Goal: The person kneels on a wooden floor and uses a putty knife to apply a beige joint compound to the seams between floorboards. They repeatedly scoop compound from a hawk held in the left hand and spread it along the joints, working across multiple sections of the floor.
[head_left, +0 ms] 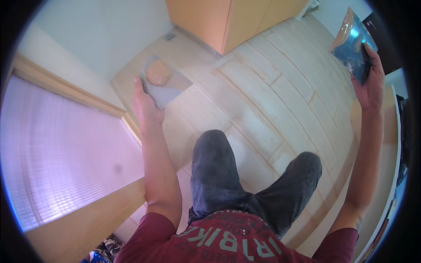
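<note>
My left hand is closed on the near edge of a flat, square grey plaster hawk. A rounded lump of tan paste lies on top of it. Raised at the far right, my right hand grips a plastering trowel with a wide, shiny metal blade. Tan paste is smeared along the blade's left edge. My fingers wrap round the trowel's dark handle side, and its grip is mostly hidden. Both tools are held in the air, well apart.
A pale wall and a light wooden cabinet stand ahead, with a small floor drain between them. Wood-look tiles cover the floor. A wood-framed ribbed translucent panel is close on my left; a curved white-edged counter is on my right.
</note>
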